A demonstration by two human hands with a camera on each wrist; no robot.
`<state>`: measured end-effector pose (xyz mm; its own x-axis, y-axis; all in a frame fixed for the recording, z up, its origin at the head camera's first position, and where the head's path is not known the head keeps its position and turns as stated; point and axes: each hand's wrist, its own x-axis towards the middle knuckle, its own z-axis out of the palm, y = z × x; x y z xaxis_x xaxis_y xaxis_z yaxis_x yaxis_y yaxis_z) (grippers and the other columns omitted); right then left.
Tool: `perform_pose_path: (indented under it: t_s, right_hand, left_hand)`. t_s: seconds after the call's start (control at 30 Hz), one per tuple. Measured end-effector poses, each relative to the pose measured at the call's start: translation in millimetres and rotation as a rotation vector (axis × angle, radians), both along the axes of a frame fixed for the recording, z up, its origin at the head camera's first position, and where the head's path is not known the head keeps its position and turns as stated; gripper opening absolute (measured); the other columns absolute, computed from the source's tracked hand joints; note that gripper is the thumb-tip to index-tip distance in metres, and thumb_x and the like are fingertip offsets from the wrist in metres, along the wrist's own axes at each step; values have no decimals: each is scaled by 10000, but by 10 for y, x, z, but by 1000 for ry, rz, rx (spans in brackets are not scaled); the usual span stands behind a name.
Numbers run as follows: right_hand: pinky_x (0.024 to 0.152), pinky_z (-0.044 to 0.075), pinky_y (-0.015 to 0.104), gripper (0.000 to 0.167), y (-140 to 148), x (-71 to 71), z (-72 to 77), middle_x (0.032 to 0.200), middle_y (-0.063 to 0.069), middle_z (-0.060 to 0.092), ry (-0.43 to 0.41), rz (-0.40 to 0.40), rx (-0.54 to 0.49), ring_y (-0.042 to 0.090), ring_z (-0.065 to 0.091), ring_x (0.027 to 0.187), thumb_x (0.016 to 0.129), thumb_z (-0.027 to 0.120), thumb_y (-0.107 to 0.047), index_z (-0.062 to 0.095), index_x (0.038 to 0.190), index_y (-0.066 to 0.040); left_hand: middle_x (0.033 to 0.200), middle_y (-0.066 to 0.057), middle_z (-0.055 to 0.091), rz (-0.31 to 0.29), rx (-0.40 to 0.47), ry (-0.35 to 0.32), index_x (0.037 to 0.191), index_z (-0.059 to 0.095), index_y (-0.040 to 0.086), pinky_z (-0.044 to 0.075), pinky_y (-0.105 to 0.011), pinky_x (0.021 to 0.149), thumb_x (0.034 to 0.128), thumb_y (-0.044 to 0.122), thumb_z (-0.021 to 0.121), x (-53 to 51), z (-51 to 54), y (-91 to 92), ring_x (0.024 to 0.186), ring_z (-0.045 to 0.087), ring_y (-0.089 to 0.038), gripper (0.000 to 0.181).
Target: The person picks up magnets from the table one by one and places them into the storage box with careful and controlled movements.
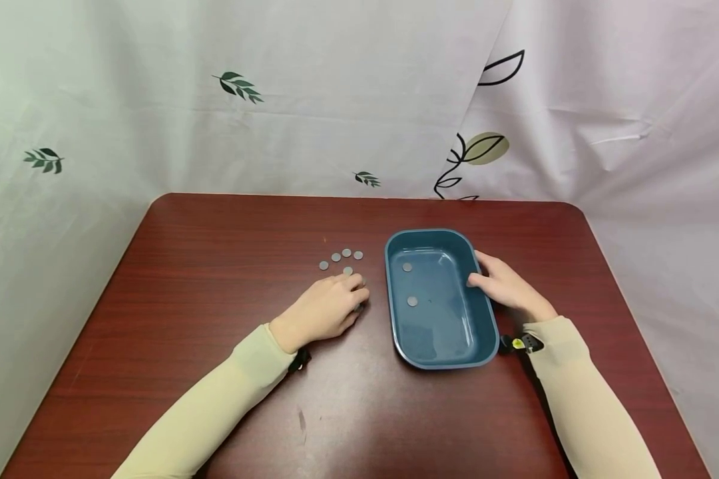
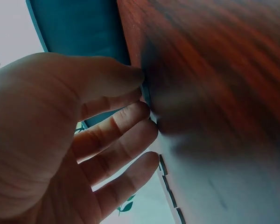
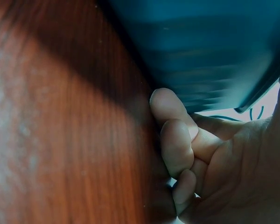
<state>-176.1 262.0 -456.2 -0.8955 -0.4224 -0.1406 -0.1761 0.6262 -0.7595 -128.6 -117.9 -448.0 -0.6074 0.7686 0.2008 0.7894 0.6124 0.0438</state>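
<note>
The left hand (image 1: 326, 306) is low over the table, its thumb and index finger closed about a small silver-grey coin (image 1: 358, 309). Close in, the left wrist view shows the thumb (image 2: 116, 79) and fingertips down at the tabletop. More coins (image 1: 335, 257) lie flat just beyond the fingers, one partly covered by them. To the right stands a blue rectangular plastic tray (image 1: 440, 339) with two coins (image 1: 412, 301) on its floor. My right hand (image 1: 506, 286) grips the tray's right side, thumb over the rim. In the right wrist view, curled fingers (image 3: 177, 144) rest beside its outer wall.
The reddish-brown wooden table (image 1: 174, 299) has rounded far corners. Behind it hangs a pale curtain (image 1: 335, 100) with leaf prints. Black straps (image 1: 299, 360) sit at both wrists, below light sleeves.
</note>
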Motion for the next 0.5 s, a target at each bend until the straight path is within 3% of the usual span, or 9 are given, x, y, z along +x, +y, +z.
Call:
perform_pose_path:
  t_s: [0.5]
  right_hand:
    - [834,560,312,600,-3,5,8,1317,218,651,-10,-2,6,232,685,959,958,562,-98,423,1537,-29]
  left_hand:
    - [985,-26,608,21,-12,-5,951,667,134,570,-342,794,875,120,736,33,-9,-9,826,623,-210,104]
